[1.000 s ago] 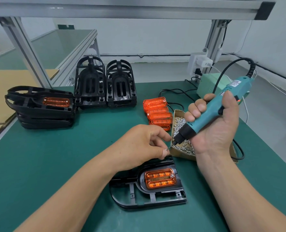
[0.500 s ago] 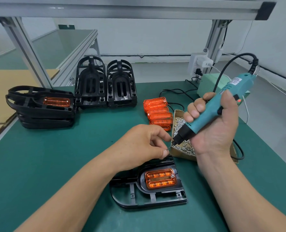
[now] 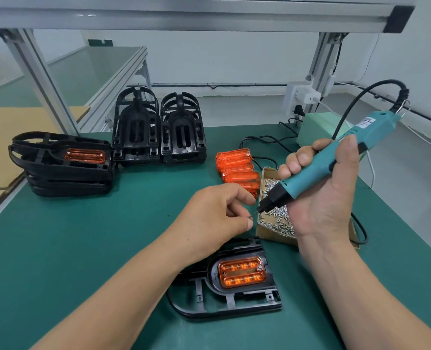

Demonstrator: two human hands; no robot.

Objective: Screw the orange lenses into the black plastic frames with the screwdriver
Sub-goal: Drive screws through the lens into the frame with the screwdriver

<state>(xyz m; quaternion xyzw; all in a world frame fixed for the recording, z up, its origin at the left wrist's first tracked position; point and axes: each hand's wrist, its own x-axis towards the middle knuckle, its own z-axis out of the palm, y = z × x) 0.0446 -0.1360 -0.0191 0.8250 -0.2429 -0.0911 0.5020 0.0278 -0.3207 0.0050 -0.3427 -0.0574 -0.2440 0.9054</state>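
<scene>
A black plastic frame (image 3: 234,303) lies flat at the table's near edge with an orange lens (image 3: 242,272) seated in it; one screw shows at the lens's upper right corner. Above it my left hand (image 3: 217,213) pinches a small screw at the tip of the teal electric screwdriver (image 3: 320,168). My right hand (image 3: 322,195) grips that screwdriver, which slants down to the left over the screw box. The bit and my left fingertips touch.
A cardboard box of screws (image 3: 275,221) sits right of centre, loose orange lenses (image 3: 237,170) behind it. Upright black frames (image 3: 156,130) stand at the back; a stack with a fitted lens (image 3: 63,162) lies at the left. Cables and a green power unit (image 3: 317,132) are at the back right.
The screwdriver has tilted slightly, its rear end rising a little. Both hands otherwise stay in place, with the screw held at the bit's tip.
</scene>
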